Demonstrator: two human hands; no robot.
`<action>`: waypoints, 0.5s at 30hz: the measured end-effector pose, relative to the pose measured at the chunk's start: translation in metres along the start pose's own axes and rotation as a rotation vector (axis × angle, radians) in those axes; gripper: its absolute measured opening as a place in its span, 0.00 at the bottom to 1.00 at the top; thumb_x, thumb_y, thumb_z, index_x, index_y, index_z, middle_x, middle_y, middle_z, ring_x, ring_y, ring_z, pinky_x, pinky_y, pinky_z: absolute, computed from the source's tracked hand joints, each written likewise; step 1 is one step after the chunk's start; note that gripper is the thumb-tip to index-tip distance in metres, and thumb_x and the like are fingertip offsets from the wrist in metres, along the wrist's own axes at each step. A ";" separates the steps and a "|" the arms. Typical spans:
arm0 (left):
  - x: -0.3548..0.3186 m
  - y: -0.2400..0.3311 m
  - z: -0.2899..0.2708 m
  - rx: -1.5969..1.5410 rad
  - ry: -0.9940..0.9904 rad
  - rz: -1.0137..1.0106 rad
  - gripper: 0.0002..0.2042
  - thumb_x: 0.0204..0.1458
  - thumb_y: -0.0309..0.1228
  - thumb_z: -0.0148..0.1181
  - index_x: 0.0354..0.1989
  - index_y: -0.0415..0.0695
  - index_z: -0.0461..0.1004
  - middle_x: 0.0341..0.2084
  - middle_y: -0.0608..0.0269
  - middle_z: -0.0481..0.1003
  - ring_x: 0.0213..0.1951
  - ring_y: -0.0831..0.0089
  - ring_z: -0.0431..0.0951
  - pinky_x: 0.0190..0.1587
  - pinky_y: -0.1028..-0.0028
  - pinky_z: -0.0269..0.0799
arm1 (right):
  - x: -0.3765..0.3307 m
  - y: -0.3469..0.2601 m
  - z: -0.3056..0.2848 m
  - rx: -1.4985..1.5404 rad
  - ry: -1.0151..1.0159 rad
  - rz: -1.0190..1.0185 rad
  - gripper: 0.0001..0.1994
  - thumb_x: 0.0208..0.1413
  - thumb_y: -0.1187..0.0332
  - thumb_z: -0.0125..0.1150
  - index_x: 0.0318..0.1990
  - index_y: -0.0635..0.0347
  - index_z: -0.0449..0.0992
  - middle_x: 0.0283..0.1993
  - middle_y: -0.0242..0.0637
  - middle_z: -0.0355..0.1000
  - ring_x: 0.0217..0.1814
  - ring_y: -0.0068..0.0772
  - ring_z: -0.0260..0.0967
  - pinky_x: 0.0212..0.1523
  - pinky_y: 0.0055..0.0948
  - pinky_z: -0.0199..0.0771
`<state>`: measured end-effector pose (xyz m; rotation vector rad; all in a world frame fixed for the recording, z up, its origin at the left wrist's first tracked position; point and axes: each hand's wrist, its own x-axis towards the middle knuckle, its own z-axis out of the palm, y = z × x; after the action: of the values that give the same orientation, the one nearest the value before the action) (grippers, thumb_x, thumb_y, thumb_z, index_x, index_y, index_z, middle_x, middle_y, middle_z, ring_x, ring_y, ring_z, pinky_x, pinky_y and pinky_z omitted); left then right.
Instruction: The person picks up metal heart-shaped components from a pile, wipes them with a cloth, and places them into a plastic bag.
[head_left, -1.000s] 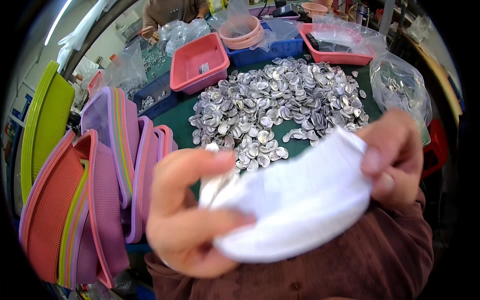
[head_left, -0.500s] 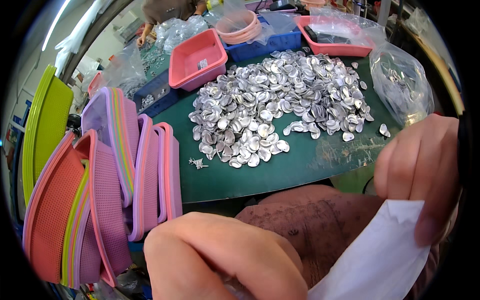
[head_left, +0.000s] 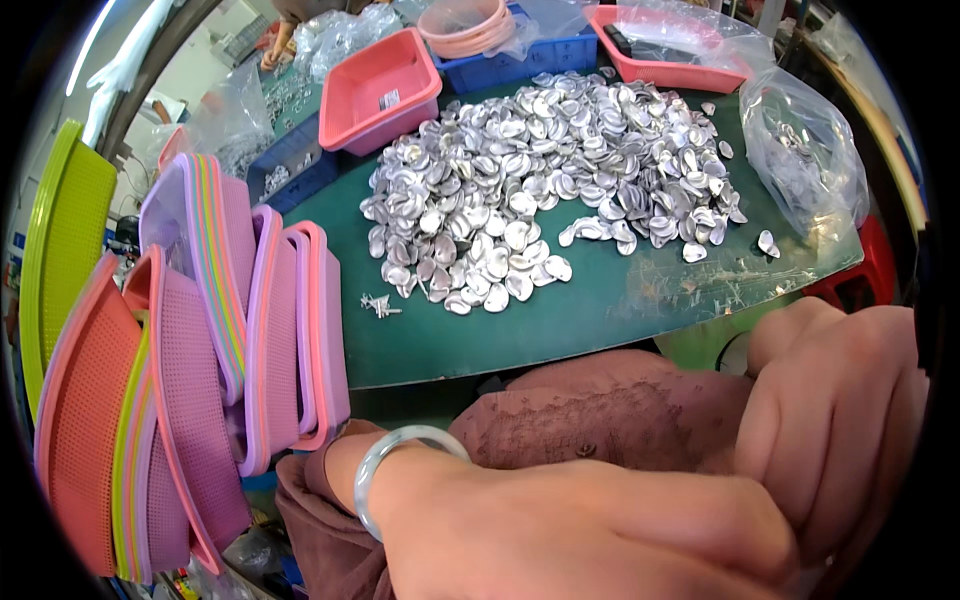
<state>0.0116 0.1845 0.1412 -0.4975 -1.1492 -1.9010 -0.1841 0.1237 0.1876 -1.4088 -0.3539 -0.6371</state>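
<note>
My left hand (head_left: 580, 525) reaches across the lower middle, a pale bangle (head_left: 372, 485) around its wrist. Its fingers are curled, and their tips drop out of sight at the lower edge. Close to it on the right, my right hand (head_left: 840, 425) is closed with its knuckles up. Whatever either hand grips is hidden behind the fingers. Both hands are above my lap, in front of the brown garment (head_left: 620, 420). Beyond them, a large heap of small silvery, curved metal pieces (head_left: 490, 190) lies on the green tabletop (head_left: 580, 310).
Stacked perforated plastic baskets (head_left: 190, 370) crowd the left side. Pink tubs (head_left: 375, 85), a blue bin (head_left: 520, 70) and a pink tray (head_left: 680, 75) line the back. A clear plastic bag (head_left: 805, 160) lies at the right. Another person's hand (head_left: 278, 48) shows far left.
My left hand has moved right, toward the right hand, and its bangle has come into view. My right hand has lowered slightly. The white strip it was pinching is out of sight.
</note>
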 end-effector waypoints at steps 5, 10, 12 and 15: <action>-0.005 -0.019 -0.001 -0.066 -0.016 -0.021 0.14 0.53 0.32 0.47 0.25 0.32 0.71 0.31 0.44 0.70 0.24 0.62 0.71 0.23 0.75 0.69 | -0.006 0.019 -0.005 0.010 0.002 -0.086 0.13 0.51 0.76 0.48 0.20 0.72 0.75 0.18 0.50 0.69 0.13 0.33 0.62 0.16 0.25 0.60; -0.008 -0.027 -0.002 -0.092 -0.001 -0.021 0.14 0.53 0.32 0.47 0.26 0.32 0.71 0.31 0.45 0.70 0.24 0.63 0.71 0.24 0.75 0.69 | -0.014 0.028 -0.010 0.007 -0.001 -0.148 0.11 0.50 0.77 0.50 0.20 0.70 0.76 0.18 0.49 0.69 0.13 0.30 0.60 0.15 0.22 0.57; -0.007 -0.029 -0.002 -0.111 -0.006 -0.023 0.13 0.53 0.32 0.47 0.26 0.32 0.71 0.31 0.45 0.70 0.25 0.63 0.71 0.24 0.75 0.69 | -0.014 0.032 -0.012 0.007 0.012 -0.152 0.10 0.49 0.78 0.51 0.21 0.69 0.77 0.18 0.49 0.69 0.13 0.29 0.60 0.14 0.21 0.56; -0.006 -0.037 -0.001 -0.131 -0.022 -0.026 0.13 0.53 0.32 0.47 0.27 0.32 0.70 0.31 0.45 0.70 0.25 0.63 0.71 0.24 0.75 0.69 | -0.015 0.034 -0.013 0.027 0.016 -0.133 0.07 0.48 0.78 0.54 0.23 0.72 0.76 0.20 0.50 0.70 0.14 0.30 0.60 0.14 0.21 0.56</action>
<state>-0.0152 0.1954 0.1166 -0.5791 -1.0542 -2.0069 -0.1773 0.1149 0.1494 -1.3612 -0.4442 -0.7488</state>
